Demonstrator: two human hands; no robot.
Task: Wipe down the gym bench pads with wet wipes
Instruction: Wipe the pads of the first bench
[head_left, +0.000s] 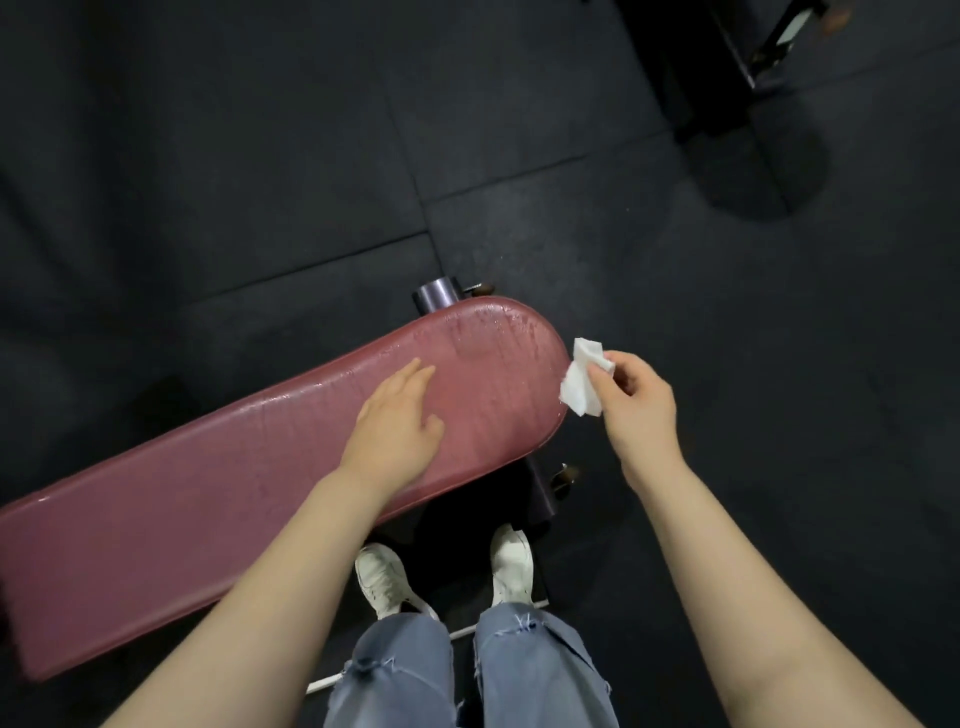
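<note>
A long dark-red bench pad (218, 493) runs from the lower left to a rounded end at the centre. Its surface near the rounded end shines wet with streaks. My left hand (397, 421) lies flat on the pad near that end, fingers spread and holding nothing. My right hand (634, 400) hovers just off the pad's right tip, pinching a crumpled white wet wipe (584, 376) between thumb and fingers. The wipe hangs beside the pad's edge, close to it; contact cannot be told.
Black rubber floor tiles (519, 130) surround the bench. A dark metal post (439, 296) and frame parts stick out under the pad's end. My white shoes (511, 566) and jeans stand close to the bench. Dark equipment (753, 62) sits at the top right.
</note>
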